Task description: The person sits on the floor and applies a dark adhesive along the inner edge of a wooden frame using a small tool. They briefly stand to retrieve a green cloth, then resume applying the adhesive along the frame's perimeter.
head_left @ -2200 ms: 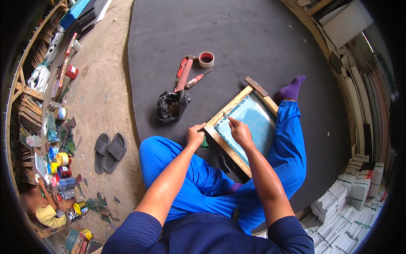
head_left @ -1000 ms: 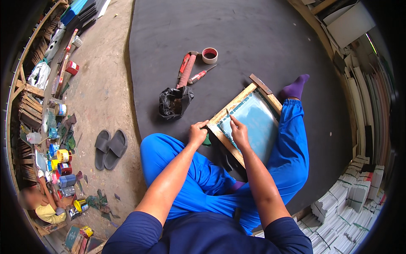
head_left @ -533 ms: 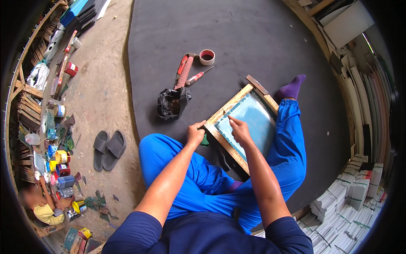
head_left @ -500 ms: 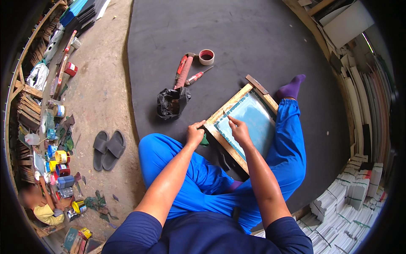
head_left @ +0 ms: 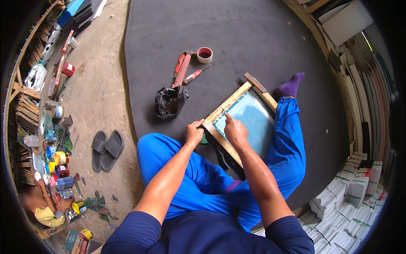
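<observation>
A wooden-framed screen [head_left: 253, 122] with pale blue mesh and ragged teal edging lies slanted against my bent legs. Closed around its left corner, my left hand [head_left: 194, 133] grips the wooden frame [head_left: 215, 117]. My right hand [head_left: 235, 132] is over the mesh near the upper-left bar, its fingers closed on a small thin blade-like tool [head_left: 223, 111]. Only the tip of that tool shows, at the teal edging; its exact kind is hard to make out. A brown wooden strip [head_left: 255, 82] sits across the frame's far corner.
Beyond the frame on the dark mat [head_left: 253, 34] are a tape roll [head_left: 204, 55], a red-handled screwdriver-like tool [head_left: 196, 75], a hammer [head_left: 182, 70] and a black plastic bag [head_left: 171, 101]. Sandals [head_left: 107, 150], paint cans [head_left: 61, 158] and another person [head_left: 46, 209] are left; bundled white stacks [head_left: 338, 203] right.
My right hand has shifted slightly left along the frame's upper-left bar, with the small tool still in its fingers. My left hand keeps its grip on the corner.
</observation>
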{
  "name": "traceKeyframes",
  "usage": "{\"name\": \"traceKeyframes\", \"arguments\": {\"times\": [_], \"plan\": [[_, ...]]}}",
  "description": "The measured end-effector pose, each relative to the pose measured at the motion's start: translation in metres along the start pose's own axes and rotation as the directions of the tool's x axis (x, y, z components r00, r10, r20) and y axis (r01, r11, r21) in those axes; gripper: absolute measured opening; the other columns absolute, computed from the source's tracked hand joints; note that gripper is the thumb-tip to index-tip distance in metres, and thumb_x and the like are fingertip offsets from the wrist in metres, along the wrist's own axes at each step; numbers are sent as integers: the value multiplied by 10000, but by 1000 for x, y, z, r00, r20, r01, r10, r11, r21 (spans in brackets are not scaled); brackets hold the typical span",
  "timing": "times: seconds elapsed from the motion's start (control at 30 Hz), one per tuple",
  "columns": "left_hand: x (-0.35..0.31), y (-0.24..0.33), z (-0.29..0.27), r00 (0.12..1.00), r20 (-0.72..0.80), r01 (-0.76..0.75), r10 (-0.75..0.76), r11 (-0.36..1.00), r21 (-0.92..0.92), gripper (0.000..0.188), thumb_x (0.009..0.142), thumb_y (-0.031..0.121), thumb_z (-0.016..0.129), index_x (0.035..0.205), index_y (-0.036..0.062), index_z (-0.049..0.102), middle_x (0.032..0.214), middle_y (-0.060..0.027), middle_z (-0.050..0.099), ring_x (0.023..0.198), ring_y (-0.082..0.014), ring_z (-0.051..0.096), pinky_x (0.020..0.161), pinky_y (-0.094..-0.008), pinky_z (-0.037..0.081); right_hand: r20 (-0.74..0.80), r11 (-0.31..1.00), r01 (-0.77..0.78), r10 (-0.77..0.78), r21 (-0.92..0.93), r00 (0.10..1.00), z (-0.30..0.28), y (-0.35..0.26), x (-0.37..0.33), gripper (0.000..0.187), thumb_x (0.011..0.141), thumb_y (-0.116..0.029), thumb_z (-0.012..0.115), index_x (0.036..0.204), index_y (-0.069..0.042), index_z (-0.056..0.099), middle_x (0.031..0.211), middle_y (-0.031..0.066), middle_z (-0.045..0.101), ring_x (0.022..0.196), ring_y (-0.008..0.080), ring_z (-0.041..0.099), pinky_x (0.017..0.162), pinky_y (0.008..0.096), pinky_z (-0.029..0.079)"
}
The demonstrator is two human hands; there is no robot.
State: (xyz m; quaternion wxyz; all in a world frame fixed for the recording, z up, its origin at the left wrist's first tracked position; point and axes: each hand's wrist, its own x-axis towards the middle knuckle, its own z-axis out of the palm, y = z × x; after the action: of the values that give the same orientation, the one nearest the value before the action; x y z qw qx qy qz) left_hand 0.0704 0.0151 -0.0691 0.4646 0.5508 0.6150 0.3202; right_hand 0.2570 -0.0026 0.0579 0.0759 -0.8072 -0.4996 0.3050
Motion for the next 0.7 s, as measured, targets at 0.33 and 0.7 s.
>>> {"name": "traceKeyframes", "arguments": {"times": [0.33,0.7], "plan": [[3,-9,2,1000,-17,-20,20,1000,5,512,705,40,543,1169,106,751,1176,-109,727,1089,-291,691,982,-333,513,-48,931,115,-104,347,993,34,47,20,375,1005,-230,575,1367,-145,619,1240,236,661,1183,374,641,1005,391,487],[0,7,-1,1000,17,1,-1,1000,10,509,711,25,548,1172,105,749,1165,-116,729,1070,-288,698,967,-332,518,38,871,125,-163,475,986,44,75,40,428,1036,-267,568,1444,-140,557,681,26,607,514,126,490,491,334,428]]}}
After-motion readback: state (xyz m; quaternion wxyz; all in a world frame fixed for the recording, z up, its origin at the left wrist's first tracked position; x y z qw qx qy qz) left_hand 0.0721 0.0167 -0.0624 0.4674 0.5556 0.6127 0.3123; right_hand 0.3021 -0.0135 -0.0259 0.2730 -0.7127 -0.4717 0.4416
